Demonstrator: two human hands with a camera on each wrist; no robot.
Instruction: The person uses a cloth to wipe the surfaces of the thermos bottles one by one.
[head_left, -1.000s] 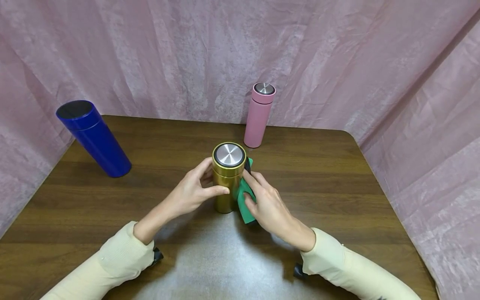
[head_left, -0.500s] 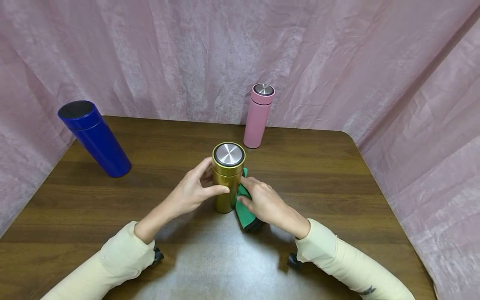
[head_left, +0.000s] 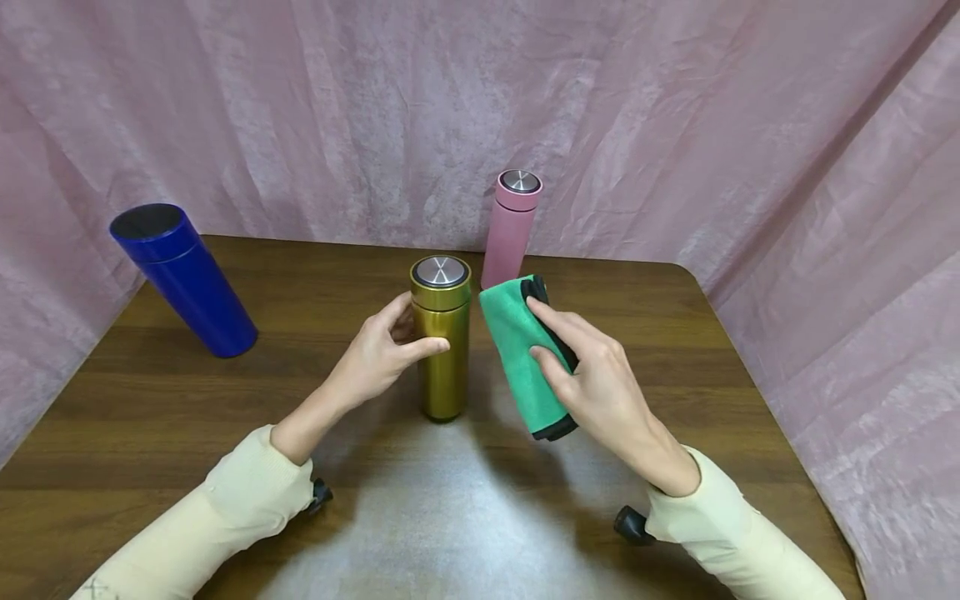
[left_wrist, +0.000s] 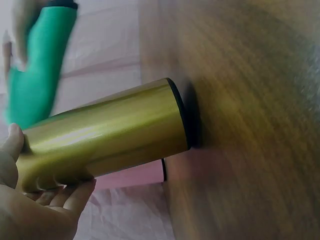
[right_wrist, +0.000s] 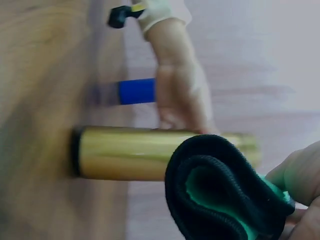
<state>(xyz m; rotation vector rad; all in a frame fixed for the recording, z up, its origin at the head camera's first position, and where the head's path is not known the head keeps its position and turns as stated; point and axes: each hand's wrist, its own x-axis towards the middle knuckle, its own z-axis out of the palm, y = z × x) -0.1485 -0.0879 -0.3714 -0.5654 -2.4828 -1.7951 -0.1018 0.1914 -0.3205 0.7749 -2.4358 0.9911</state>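
Observation:
A gold thermos bottle (head_left: 444, 358) with a silver-topped lid stands upright near the middle of the table in the head view. My left hand (head_left: 375, 354) grips it by the upper body, thumb across the front and fingers round the far side. To its right, my right hand (head_left: 600, 387) pinches a folded green cloth (head_left: 521, 358) with black edging between thumb and fingers. A gap separates cloth and bottle in the head view. From the right wrist, the cloth's rolled black edge (right_wrist: 175, 185) overlaps the bottle. The left wrist view shows the bottle's dark base (left_wrist: 184, 115) close to the tabletop.
A blue bottle (head_left: 195, 292) with a black top stands at the left of the wooden table (head_left: 660, 333). Behind the cloth, near the back edge, is a pink bottle (head_left: 510, 237). Pink curtains (head_left: 337, 125) hang behind and at the sides.
My right hand has drawn the green cloth away from the gold bottle, to the right and up. The bottle, still in my left hand, has shifted slightly left and its lid appears higher in view.

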